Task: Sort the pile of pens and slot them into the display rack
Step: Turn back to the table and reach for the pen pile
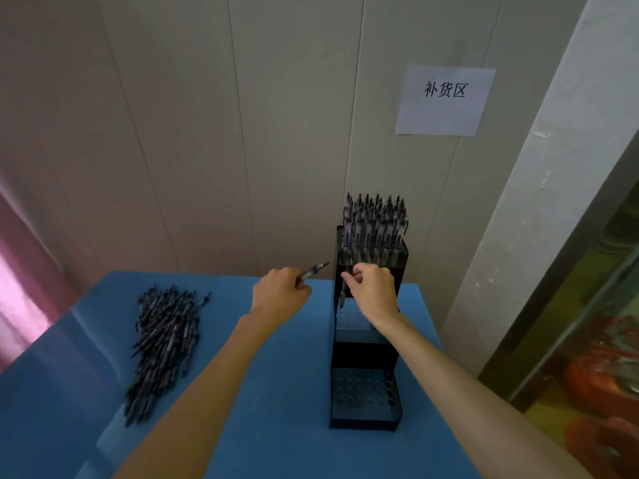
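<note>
On the blue counter (276, 392) against the wall, I keep my right hand (375, 292) fingers pinching a pen (344, 293) vertical over the rack (366, 395) holes, while my left hand (280, 293) grips another pen (313, 271), the pile (164, 344) well left.

A single wide-angle view comes from the person's head, looking forward and down across the desk (283, 392) toward the wall (207, 133) behind its far edge. Both forearms reach out from the bottom of the frame, so the left hand (280, 292) and right hand (375, 292) sit close, near the middle. The rack (366, 399) stands just ahead by the desk's right edge, the pile of pens (162, 347) toward the left edge. Straight lines bow at the frame's sides. A paper sign (446, 102) hangs high on the wall.
</note>
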A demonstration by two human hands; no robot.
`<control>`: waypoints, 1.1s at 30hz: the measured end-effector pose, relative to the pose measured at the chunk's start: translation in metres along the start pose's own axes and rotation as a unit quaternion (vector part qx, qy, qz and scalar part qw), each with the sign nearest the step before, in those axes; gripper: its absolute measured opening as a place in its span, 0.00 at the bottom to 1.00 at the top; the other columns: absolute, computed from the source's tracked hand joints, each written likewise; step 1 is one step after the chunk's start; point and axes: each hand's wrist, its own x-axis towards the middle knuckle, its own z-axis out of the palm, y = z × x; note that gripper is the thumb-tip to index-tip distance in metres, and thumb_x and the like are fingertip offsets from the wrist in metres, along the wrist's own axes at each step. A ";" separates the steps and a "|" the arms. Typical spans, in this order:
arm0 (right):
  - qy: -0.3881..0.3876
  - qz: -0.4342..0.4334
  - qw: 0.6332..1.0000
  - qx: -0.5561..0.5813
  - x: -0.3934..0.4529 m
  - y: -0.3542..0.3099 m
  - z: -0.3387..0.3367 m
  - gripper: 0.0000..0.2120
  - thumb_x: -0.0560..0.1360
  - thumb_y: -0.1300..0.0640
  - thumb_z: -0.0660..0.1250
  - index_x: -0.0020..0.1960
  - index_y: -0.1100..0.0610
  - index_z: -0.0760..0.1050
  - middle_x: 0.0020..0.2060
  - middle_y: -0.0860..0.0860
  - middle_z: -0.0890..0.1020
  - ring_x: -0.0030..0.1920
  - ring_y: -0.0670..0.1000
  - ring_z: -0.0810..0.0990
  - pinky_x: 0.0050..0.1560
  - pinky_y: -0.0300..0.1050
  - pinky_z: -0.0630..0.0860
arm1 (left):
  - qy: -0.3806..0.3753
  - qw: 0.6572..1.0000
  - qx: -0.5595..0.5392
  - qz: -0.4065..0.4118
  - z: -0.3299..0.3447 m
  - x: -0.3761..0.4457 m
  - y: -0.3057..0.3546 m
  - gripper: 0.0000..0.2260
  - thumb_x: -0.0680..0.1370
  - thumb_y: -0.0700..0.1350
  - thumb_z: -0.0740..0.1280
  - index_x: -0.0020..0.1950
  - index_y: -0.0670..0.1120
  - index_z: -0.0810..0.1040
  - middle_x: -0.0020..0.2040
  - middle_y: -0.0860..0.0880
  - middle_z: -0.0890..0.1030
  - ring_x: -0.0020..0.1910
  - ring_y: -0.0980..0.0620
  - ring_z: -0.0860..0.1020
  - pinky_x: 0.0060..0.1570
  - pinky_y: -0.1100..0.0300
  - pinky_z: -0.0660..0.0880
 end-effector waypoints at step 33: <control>-0.191 0.144 0.893 0.381 -0.020 -0.009 -0.009 0.08 0.76 0.60 0.73 0.54 0.53 0.84 0.47 0.53 0.87 0.44 0.46 0.83 0.43 0.36 0.78 | -0.026 0.999 -0.027 0.010 0.014 0.002 0.029 0.14 0.78 0.45 0.63 0.34 0.48 0.63 0.31 0.50 0.70 0.32 0.47 0.69 0.31 0.57 0.64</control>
